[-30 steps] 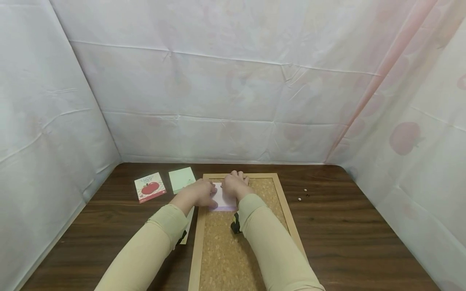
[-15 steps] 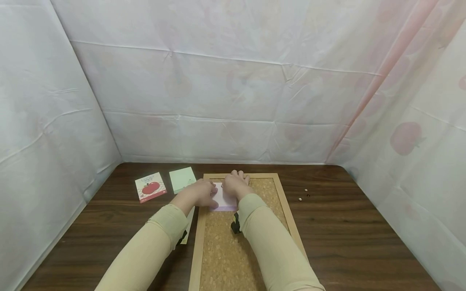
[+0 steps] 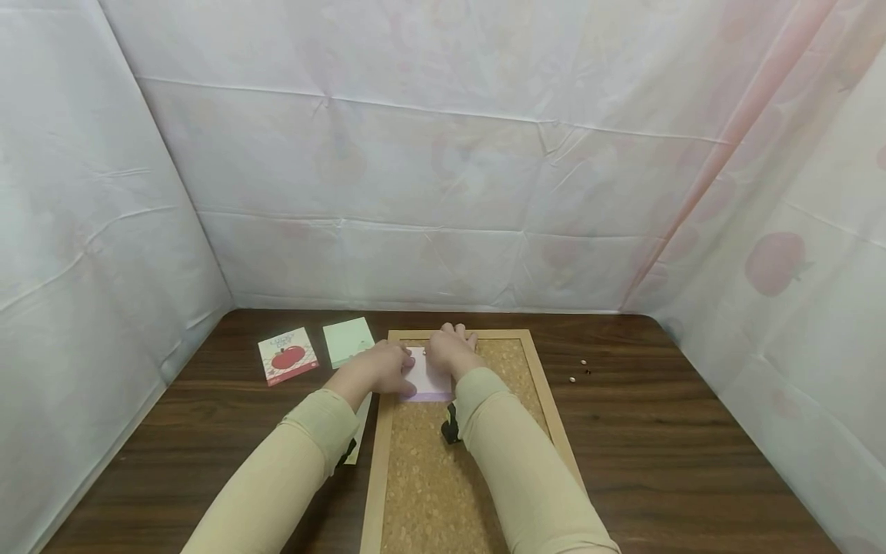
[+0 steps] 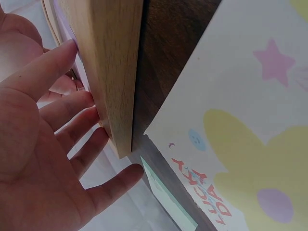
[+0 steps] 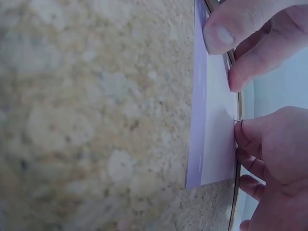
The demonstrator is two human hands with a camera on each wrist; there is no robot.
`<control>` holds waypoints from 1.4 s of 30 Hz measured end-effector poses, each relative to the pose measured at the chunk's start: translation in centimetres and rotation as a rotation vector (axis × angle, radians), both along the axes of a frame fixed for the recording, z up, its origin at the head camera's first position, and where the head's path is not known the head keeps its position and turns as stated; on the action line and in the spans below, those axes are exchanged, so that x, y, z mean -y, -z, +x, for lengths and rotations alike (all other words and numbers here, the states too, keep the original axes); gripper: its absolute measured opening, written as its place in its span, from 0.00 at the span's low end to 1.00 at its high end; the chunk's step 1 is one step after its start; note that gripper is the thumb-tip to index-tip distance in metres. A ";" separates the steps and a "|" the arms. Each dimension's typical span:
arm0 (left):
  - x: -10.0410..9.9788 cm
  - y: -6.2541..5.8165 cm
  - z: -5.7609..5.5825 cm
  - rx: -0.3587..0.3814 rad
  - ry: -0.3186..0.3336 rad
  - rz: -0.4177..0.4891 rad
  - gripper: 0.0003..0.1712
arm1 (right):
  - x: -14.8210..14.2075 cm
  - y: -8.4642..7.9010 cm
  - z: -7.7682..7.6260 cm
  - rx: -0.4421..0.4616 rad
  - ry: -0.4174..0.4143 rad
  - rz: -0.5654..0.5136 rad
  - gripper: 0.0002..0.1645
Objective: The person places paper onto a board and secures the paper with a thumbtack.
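A white note sheet with a purple bottom band (image 3: 431, 386) lies on a wood-framed cork board (image 3: 436, 477), near its far end. My left hand (image 3: 384, 368) rests on the sheet's left side. In the left wrist view the left fingers (image 4: 72, 108) are spread and fairly straight, reaching over the wooden frame (image 4: 113, 62). At the sheet's top edge my right hand (image 3: 451, 351) pinches a small thumbtack (image 5: 238, 120), its thin metal point facing the paper. Whether that point has entered the sheet I cannot tell.
Left of the board lie an apple-printed note (image 3: 287, 358), a pale green note (image 3: 348, 341) and a flower-printed note (image 4: 231, 120), partly under the left arm. Several small tacks (image 3: 572, 379) lie on the dark wood table (image 3: 664, 446) to the right. Curtains enclose the table.
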State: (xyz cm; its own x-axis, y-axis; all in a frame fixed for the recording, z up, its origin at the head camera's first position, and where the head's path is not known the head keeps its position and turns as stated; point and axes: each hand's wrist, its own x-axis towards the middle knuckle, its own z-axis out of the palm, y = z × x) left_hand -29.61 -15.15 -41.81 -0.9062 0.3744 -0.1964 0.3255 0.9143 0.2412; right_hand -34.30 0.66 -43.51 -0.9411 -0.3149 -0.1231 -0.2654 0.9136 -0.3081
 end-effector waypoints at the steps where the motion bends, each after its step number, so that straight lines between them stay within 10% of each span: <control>1: 0.0 0.0 0.0 0.001 -0.001 0.001 0.34 | 0.0 0.0 -0.1 0.003 -0.001 0.001 0.18; 42: 0.1 0.1 0.0 0.002 0.005 0.014 0.35 | -0.1 -0.3 0.3 -0.010 0.018 0.021 0.19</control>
